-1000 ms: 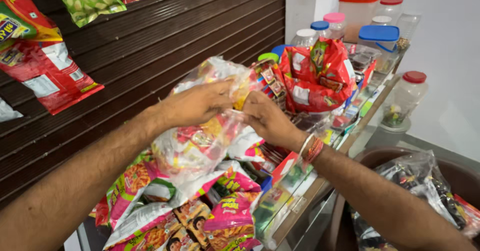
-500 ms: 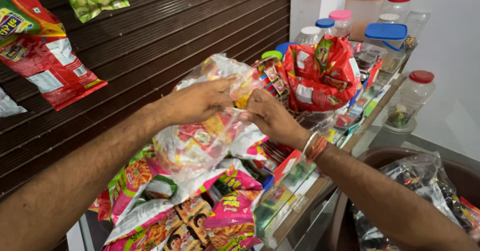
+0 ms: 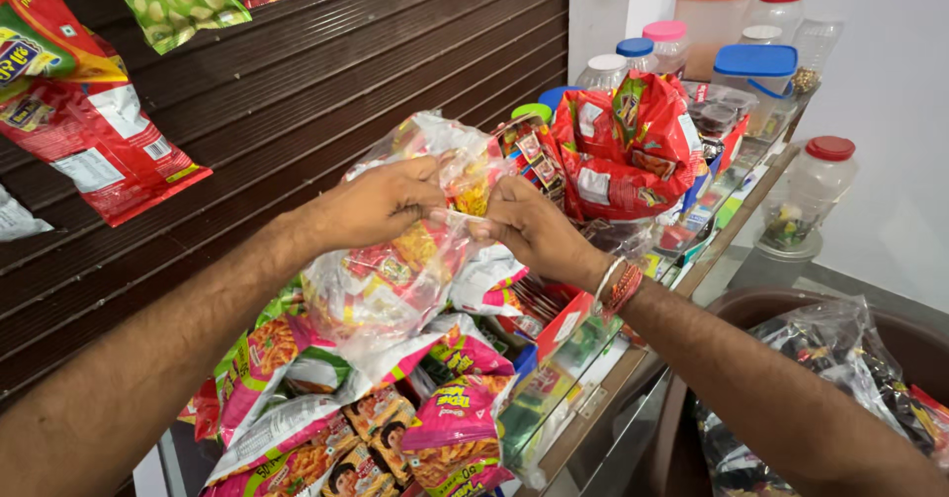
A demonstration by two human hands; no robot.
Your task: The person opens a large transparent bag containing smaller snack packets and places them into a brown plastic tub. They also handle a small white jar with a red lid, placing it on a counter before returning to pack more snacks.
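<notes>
Both hands up over the shop counter (image 3: 633, 368), working 1 clear plastic bag (image 3: 395, 279) full of small snack packets. Left hand (image 3: 381, 203) pinches the bag's top, fingers closed on the plastic; right hand (image 3: 534, 230) grips the same edge, w/ thumb & fingers tight. Bag hangs above pink snack packs (image 3: 455, 428), red bag (image 3: 628, 146) just behind.
</notes>
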